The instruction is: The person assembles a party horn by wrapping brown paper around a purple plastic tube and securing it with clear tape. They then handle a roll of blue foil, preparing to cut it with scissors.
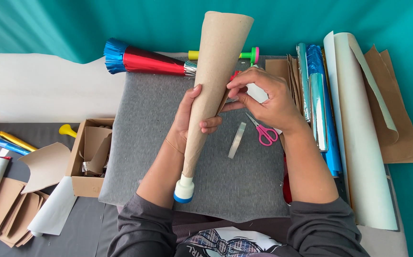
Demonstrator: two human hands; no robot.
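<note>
At the far left, paper scraps (pixel 11 209) and a small cardboard box (pixel 88 162) lie well clear. The left hand (pixel 187 121) wraps the brown paper cone (pixel 213 81), held upright over the grey pad (pixel 244 185), its white and blue mouthpiece (pixel 184 189) lowest. The right hand (pixel 266 97) pinches the cone's loose seam edge. If that pinch slackens, the cone would likely spring open. Tape ring (pixel 237 140) and pink scissors (pixel 262 131) lie just beside, so a hurried reach could loosen the seam.

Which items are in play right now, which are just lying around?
In hand:
- brown paper cone, gripped by left hand
- its white-and-blue mouthpiece
- right hand, pinching the cone's seam

Lying about:
- pink scissors
- clear tape roll
- finished red-and-blue foil horn
- cardboard box
- foil rolls
</note>
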